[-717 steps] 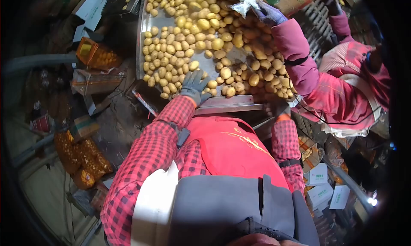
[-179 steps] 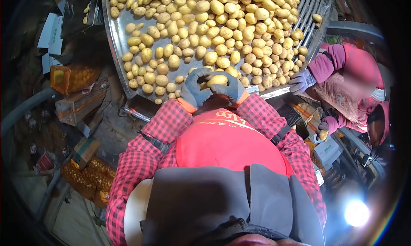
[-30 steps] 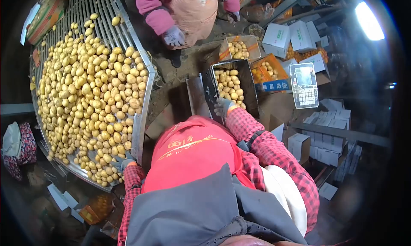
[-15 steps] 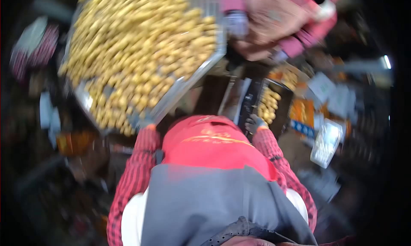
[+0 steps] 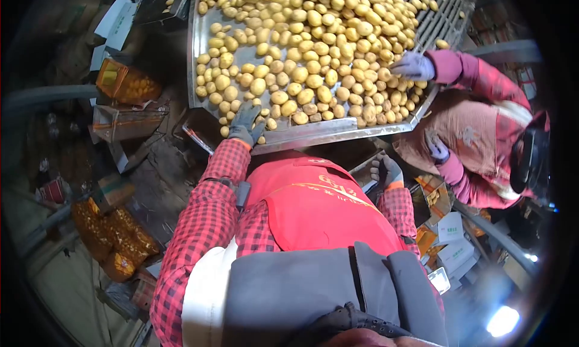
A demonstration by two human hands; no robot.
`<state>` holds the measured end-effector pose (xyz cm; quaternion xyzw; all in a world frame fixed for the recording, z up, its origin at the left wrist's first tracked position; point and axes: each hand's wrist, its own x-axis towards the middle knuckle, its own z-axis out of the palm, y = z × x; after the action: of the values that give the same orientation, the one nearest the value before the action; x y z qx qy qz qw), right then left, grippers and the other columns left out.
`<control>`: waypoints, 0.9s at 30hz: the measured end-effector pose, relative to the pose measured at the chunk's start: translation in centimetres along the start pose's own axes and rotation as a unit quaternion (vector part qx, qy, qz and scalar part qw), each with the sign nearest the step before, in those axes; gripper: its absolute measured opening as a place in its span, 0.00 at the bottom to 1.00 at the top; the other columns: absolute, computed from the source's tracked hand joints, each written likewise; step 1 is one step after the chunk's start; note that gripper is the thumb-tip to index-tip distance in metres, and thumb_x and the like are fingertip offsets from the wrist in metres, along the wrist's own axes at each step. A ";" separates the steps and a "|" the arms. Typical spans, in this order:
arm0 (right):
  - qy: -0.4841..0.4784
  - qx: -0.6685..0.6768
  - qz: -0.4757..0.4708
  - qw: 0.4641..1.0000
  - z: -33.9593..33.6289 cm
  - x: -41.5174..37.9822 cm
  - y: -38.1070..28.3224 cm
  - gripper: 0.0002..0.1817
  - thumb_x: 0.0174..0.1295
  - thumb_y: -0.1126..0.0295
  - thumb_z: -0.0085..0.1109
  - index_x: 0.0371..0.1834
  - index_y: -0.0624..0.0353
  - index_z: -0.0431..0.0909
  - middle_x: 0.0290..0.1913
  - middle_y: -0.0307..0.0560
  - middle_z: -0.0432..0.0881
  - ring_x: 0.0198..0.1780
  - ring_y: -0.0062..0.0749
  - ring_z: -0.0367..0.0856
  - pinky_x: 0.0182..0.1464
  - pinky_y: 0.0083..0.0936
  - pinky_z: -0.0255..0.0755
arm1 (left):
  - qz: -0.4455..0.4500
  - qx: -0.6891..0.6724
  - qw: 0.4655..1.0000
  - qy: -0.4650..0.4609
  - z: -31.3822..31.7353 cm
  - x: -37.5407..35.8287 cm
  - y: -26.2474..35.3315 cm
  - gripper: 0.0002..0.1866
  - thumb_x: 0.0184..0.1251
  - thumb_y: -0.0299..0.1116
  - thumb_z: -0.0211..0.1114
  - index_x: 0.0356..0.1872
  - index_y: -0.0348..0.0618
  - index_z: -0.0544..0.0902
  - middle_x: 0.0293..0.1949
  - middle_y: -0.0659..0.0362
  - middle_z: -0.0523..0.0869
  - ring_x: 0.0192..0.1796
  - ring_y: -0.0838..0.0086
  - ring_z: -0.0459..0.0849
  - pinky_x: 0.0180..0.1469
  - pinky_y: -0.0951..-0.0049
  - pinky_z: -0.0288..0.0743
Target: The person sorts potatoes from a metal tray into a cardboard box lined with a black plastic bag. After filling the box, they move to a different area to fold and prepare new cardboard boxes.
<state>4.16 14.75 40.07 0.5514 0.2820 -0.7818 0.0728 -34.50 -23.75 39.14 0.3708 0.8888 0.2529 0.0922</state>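
A wide metal sorting table (image 5: pixel 295 139) carries a large heap of yellow potatoes (image 5: pixel 313 75). At its near left corner, my left hand (image 5: pixel 246 124) in a grey glove rests among the potatoes, fingers stretched out and touching some of them; no potato is clearly gripped. Below the table's front edge, my right hand (image 5: pixel 387 171), also gloved in grey, hangs beside my red apron (image 5: pixel 319 208). Its fingers are loosely bent and apart, with nothing visible in them.
A co-worker (image 5: pixel 476 130) stands at the right, one gloved hand (image 5: pixel 413 66) on the potatoes. Cardboard boxes (image 5: pixel 455 244) lie at the lower right. On the left are an orange mesh bag (image 5: pixel 136 84), an open carton (image 5: pixel 126 124) and filled sacks (image 5: pixel 114 238).
My view has swung left, so the table now spans the top middle. My right hand has left the black crate of potatoes. My left hand remains at the table's near corner.
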 end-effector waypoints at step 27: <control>-0.195 -0.231 -0.383 0.873 26.5 0.8 -7.4 0.16 0.66 0.60 0.60 0.50 0.58 0.83 0.29 0.40 0.82 0.24 0.28 0.80 0.25 0.24 0.75 | -0.168 0.253 0.944 -0.125 -7.5 9.8 -2.7 0.41 0.60 0.52 0.71 0.73 0.47 0.69 0.76 0.45 0.61 0.75 0.57 0.65 0.75 0.62 0.61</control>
<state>-21.04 7.19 48.23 0.2036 0.6242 -0.7524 -0.0535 -45.76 -21.31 44.40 0.2556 0.9543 -0.0479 0.1471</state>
